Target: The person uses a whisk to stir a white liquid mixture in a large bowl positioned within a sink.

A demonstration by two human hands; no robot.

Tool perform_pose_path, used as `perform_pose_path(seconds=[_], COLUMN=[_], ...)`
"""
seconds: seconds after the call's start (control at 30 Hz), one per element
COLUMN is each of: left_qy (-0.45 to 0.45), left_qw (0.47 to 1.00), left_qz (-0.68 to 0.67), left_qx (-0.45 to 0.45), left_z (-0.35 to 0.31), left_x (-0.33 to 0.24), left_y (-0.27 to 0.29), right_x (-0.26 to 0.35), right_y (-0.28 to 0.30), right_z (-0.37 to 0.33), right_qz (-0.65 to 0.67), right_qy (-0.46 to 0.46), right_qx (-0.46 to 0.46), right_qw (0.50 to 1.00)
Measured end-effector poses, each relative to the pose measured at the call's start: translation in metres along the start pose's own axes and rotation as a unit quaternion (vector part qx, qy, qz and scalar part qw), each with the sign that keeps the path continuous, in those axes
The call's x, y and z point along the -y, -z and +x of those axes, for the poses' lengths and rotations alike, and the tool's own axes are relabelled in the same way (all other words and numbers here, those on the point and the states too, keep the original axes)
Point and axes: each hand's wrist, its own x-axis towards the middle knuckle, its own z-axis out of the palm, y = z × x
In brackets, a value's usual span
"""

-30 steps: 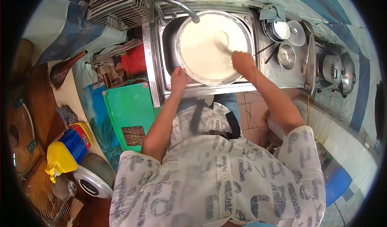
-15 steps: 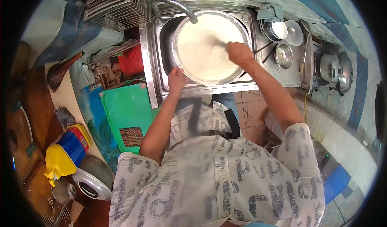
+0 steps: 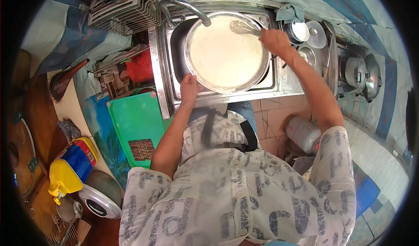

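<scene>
A wide round metal bowl sits over the sink, nearly full of pale cream batter. My right hand is closed around the handle of a wire whisk. The whisk's wire loops lie at the batter's surface near the bowl's far right rim. With my left hand I grip the bowl's rim at the near left side; the fingertips are partly hidden against the bowl.
A curved tap reaches over the bowl's far left edge. Right of the sink stand pots, a lid and a steel bowl. A dish rack is at the far left, a green board nearer, and a gas cylinder below right.
My right hand has moved right and away from me, carrying the whisk from the batter's middle to the far right rim. My left hand stays at the rim.
</scene>
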Motion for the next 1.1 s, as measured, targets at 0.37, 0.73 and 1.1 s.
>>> perform_pose_path(seconds=[0.37,0.73,1.1], left_qy=[-0.007,0.005,0.0], left_qw=[0.999,1.0,1.0], left_qz=[-0.033,-0.027,-0.009], left_qx=[-0.004,-0.009,-0.014], left_z=[-0.001,0.001,0.002], left_x=[-0.004,0.0,0.001], left_y=[-0.003,-0.001,-0.003], right_x=[-0.044,0.028,0.131], right_y=[-0.077,-0.09,-0.075], right_z=[-0.026,-0.095,-0.087], right_qz=[-0.041,0.124,0.519], right_qy=[0.057,0.059,-0.16], right_qx=[-0.037,0.274,0.36], right_qw=[0.997,0.952,0.759])
